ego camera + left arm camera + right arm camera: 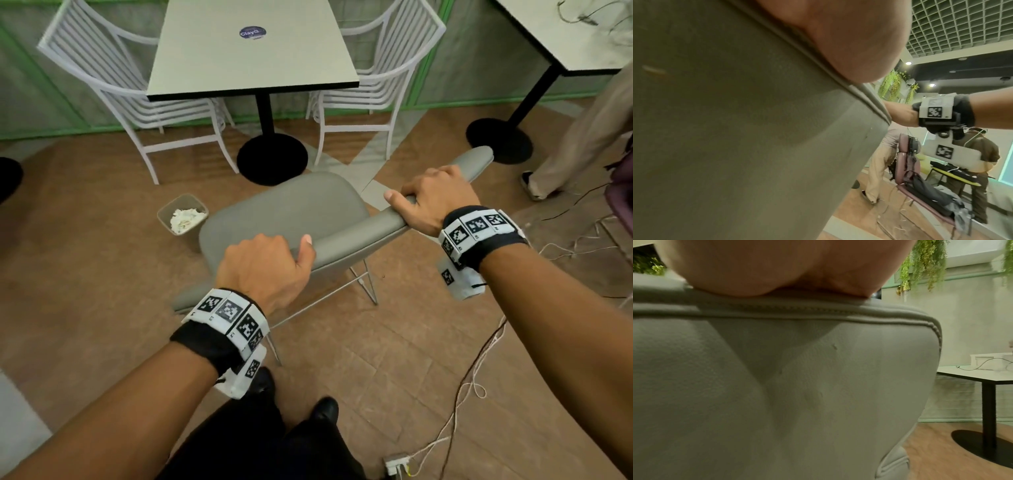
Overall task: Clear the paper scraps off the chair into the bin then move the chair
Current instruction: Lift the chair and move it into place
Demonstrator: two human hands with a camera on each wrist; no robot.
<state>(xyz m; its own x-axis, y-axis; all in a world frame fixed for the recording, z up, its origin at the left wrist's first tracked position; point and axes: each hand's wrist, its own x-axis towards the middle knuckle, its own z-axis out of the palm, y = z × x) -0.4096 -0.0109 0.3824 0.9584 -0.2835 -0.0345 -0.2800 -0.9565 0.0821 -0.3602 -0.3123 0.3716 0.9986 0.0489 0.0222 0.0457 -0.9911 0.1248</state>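
Gripping grey padded chair [294,209] backrest, left hand [263,270], right hand [438,198] | scraps binned | next: we lift evenly.

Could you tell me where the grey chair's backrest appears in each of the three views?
Head: the backrest runs diagonally across the centre, under both hands.
Left wrist: it fills the left half.
Right wrist: it fills most of the frame.
Shared landmark: the right hand gripping its top edge, seen in every view.
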